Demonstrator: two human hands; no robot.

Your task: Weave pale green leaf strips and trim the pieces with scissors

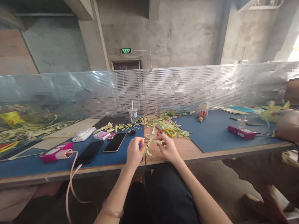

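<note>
Near the table's front edge, my left hand [135, 151] pinches one side of a small piece made of pale green leaf strips [148, 144]. My right hand [167, 148] has its fingers closed on the right end of a strip of the same piece. Loose ends hang down between the two hands. Just behind them lie scissors with yellow handles [170, 132] and a red-handled tool [159, 132], on and beside a heap of pale green strips [154, 121].
Left of my hands lie a phone [115, 142], another phone [90, 152], a pink device [56, 152] with a cable and a white case [83, 134]. A cup with a straw [134, 114] stands behind. At the right are a jar [202, 111], another pink device [241, 132] and a person's arm.
</note>
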